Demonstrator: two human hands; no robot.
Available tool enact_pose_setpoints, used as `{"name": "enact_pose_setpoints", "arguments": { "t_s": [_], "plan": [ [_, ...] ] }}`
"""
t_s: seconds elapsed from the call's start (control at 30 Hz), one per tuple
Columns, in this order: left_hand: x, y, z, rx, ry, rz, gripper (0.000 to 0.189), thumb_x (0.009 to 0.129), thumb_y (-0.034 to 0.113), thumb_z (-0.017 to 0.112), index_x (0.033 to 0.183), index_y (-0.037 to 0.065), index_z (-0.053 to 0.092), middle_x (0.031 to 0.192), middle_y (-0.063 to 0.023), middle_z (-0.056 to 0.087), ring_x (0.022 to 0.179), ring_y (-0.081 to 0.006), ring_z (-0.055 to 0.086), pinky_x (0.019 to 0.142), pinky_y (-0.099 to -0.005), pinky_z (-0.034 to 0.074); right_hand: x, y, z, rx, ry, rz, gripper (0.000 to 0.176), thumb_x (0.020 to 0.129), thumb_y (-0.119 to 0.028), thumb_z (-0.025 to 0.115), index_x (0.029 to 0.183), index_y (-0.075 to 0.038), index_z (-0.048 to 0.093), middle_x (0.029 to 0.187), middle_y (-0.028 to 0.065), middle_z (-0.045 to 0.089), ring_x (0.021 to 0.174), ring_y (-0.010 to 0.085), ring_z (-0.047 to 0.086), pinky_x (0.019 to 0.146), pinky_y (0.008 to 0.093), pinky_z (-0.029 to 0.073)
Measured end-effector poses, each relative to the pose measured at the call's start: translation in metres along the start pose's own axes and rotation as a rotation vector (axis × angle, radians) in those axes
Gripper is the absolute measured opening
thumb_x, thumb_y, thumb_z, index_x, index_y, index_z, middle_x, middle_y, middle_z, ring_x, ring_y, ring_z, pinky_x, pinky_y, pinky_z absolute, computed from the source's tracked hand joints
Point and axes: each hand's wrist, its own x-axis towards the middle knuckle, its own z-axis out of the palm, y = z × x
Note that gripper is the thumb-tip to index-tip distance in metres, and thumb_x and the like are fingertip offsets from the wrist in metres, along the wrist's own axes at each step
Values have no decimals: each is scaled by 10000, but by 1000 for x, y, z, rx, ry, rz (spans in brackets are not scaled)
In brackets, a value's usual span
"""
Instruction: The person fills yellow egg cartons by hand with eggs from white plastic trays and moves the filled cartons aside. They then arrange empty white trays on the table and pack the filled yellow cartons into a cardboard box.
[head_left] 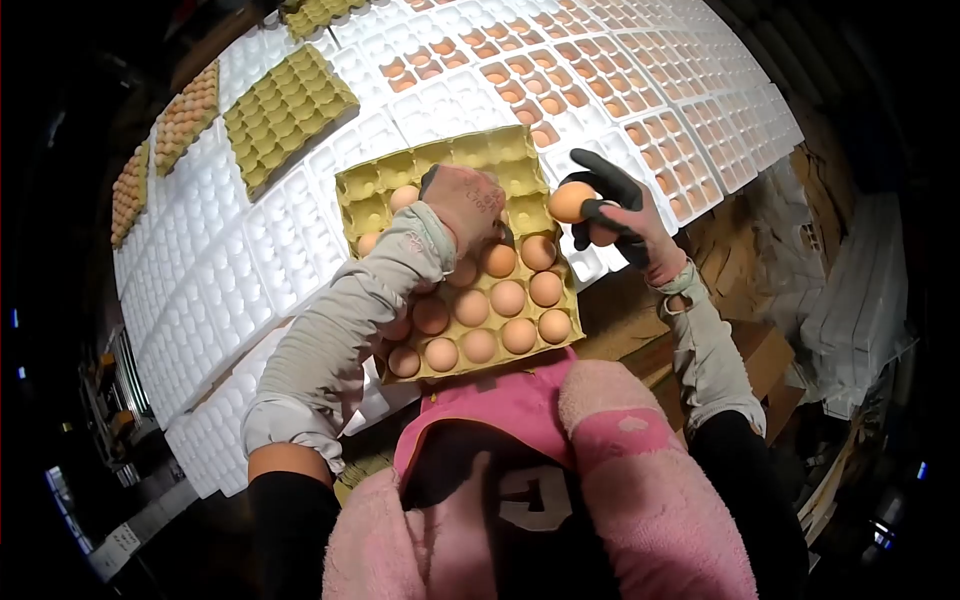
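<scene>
A yellow pulp tray (440, 155) of brown eggs (508, 298) lies in front of me, its near rows filled and several far cups bare. My left hand (468, 205), in a pink and dark glove, reaches down over the middle of this tray; its fingertips are hidden, and so is anything in them. Just right of the tray, my right hand (625, 215), gloved in black and pink, holds a brown egg (572, 202) between its fingers. A second egg (603, 234) shows against its palm.
White plastic trays (215, 290) spread across the table, those at the back right (670, 160) holding eggs. An unfilled yellow tray (285, 115) sits at the upper left. Egg-filled yellow trays (188, 115) stand farther left. A cardboard box (750, 365) is at the lower right.
</scene>
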Motion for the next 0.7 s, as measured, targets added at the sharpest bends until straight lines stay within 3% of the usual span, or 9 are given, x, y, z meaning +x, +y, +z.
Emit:
{"name": "enact_pose_setpoints", "arguments": {
  "t_s": [0.07,0.2,0.27,0.33,0.4,0.5,0.53,0.6,0.7],
  "plan": [
    [-9,-7,-5,-354,90,-56,416,757,391,730,1020,73,679,916,-51,658,866,-169,648,745,-332,517,-23,4,7,340,14,-37,528,857,-137,644,1345,-2,497,1135,120,622,783,135,629,586,281,544],
    [-43,-26,-10,-1734,332,-191,412,776,112,684,1185,83,650,932,-78,641,756,-144,623,686,-261,521,-44,26,26,-961,238,-204,341,817,-341,701,1061,-105,677,915,119,660,735,196,635,616,314,506],
    [-39,-29,4,-1056,228,94,485,769,201,714,1242,148,622,1305,-88,521,1092,-165,563,881,-312,491,-41,37,53,-1567,368,3,414,759,-488,704,986,-142,686,1014,134,628,764,239,650,653,340,515],
    [-38,14,-13,-152,23,61,450,715,278,752,1146,186,661,1298,-122,521,1048,-247,596,843,-357,502,-30,42,57,-1526,376,75,506,723,-597,682,954,-147,683,1088,118,599,800,248,662,682,341,519],
    [-30,31,-4,61,27,96,389,661,333,782,995,159,680,1278,-144,523,967,-304,611,788,-383,506,-29,54,32,-1319,374,-58,505,767,-563,662,1007,-120,686,996,123,648,722,230,653,646,320,512],
    [-34,26,-18,-115,24,91,395,645,336,795,973,148,678,1265,-135,521,936,-306,618,764,-396,510,-52,43,-19,-189,143,-163,585,861,-572,543,1049,-28,645,974,123,691,628,157,568,547,264,467],
    [-36,27,-18,-212,86,59,412,633,333,805,978,147,681,1263,-134,520,930,-310,619,761,-402,511,-42,57,-46,648,161,-7,593,873,-577,506,1094,-40,625,1160,184,630,631,164,548,509,278,452],
    [-32,35,-36,-375,190,23,472,590,276,844,1007,116,691,1250,-148,532,1024,-348,596,814,-416,512,-32,73,-93,1253,-187,-143,609,875,-579,487,1115,-33,604,1363,220,478,647,183,542,493,282,454],
    [17,70,-54,-585,328,59,452,588,234,833,999,129,676,1251,-118,522,978,-289,609,782,-384,518,-8,74,-160,717,198,53,487,874,-478,548,1132,-74,634,1261,157,557,694,186,559,472,317,423]
  ]
}}
